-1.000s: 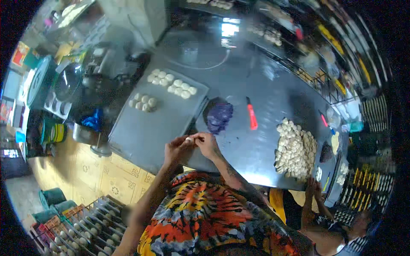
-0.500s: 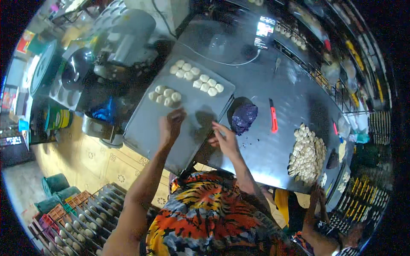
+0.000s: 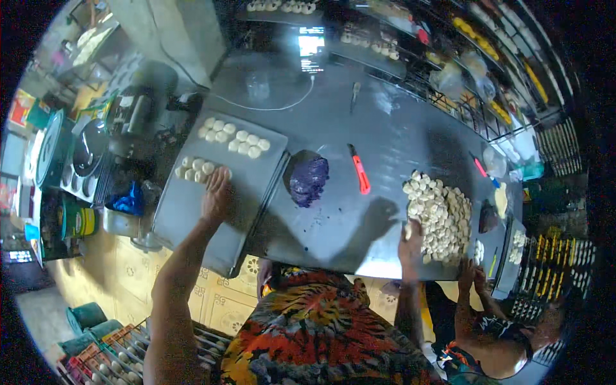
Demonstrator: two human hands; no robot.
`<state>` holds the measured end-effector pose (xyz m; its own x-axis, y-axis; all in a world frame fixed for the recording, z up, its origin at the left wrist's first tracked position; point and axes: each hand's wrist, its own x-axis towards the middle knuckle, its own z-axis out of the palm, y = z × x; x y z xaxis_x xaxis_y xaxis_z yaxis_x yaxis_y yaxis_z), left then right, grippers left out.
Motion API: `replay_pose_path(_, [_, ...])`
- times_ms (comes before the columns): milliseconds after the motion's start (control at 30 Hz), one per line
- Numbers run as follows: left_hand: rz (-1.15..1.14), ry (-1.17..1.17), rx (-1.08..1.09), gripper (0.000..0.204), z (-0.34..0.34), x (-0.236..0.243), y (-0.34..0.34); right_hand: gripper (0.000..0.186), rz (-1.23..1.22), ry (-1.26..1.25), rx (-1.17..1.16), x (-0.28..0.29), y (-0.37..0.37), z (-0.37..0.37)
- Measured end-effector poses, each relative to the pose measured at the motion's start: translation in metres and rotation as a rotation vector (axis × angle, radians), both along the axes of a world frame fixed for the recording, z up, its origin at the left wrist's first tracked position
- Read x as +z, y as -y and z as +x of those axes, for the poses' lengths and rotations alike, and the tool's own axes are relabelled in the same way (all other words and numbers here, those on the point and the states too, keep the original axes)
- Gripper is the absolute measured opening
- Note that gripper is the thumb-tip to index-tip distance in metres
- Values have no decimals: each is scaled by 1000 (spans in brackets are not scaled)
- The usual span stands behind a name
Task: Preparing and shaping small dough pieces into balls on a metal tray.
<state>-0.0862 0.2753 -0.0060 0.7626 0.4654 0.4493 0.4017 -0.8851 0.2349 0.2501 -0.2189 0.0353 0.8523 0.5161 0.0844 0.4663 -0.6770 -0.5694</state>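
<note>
My left hand reaches over the grey tray, its fingers stretched onto the lower group of pale dough balls; two other groups sit higher on the tray. My right hand is at the left edge of a large heap of pale dough pieces, fingers closed around one piece. Between them on the steel table lie a lump of purple paste and a red-handled cutter.
A co-worker's hands work at the table's right. A screen with a cable stands at the back. Shelves of dough line the upper right, pots and a machine the left, a loaded rack the lower left.
My hands, together a second ago, have separated. The left has moved onto the tray's dough balls; the right has swung right to the heap. The view has shifted as well.
</note>
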Motion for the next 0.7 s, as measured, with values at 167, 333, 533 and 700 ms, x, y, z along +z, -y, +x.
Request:
replay_pose_path(167, [-267, 257, 69, 36, 1, -1, 17, 33, -274, 386, 33, -14, 53, 31])
replay_pose_path(333, [-837, 434, 555, 31, 21, 56, 133, 29, -481, 264, -10, 7, 65, 24])
replay_pose_path(533, [-1147, 326, 236, 29, 33, 27, 253, 17, -256, 470, 89, -30, 67, 36])
replay_pose_path(700, [-1611, 384, -52, 30, 91, 20, 268, 13, 255, -452, 195, -2, -34, -10])
